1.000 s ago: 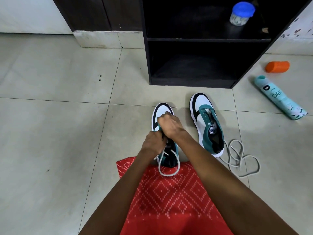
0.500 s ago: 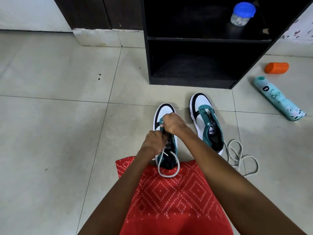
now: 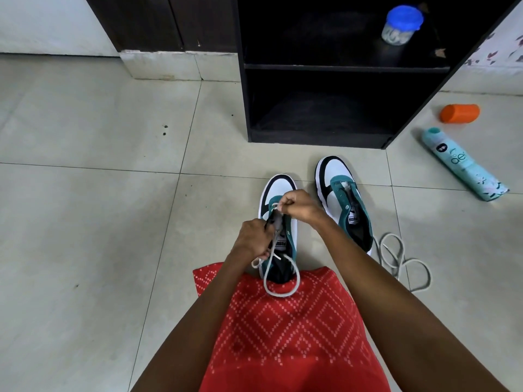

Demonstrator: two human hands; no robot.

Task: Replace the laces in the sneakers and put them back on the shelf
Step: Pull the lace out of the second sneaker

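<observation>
Head view. I logged both sneakers on the tiled floor point(image 3: 85, 222), toes toward the dark shelf point(image 3: 339, 67), neither yet on it. The first sneaker point(image 3: 278, 190) lay just ahead of the person's red-clad lap. The right hand point(image 3: 300, 206) pinched one end of a pale grey lace point(image 3: 280, 294) at the eyelets nearest the toe. The left hand point(image 3: 253, 239) was curled round the same lace beside the tongue, and the slack hung in a loop over the heel. I judged threading barely begun: only the lowest eyelets looked engaged, though the hands hid most of them. The second sneaker point(image 3: 343, 199), just beside the first, showed bare eyelets. A loose lace point(image 3: 399, 265) lay coiled on the floor by its heel; old or new, I could not tell. Remaining, by my reckoning: finish this shoe, lace the other, shelve both.
</observation>
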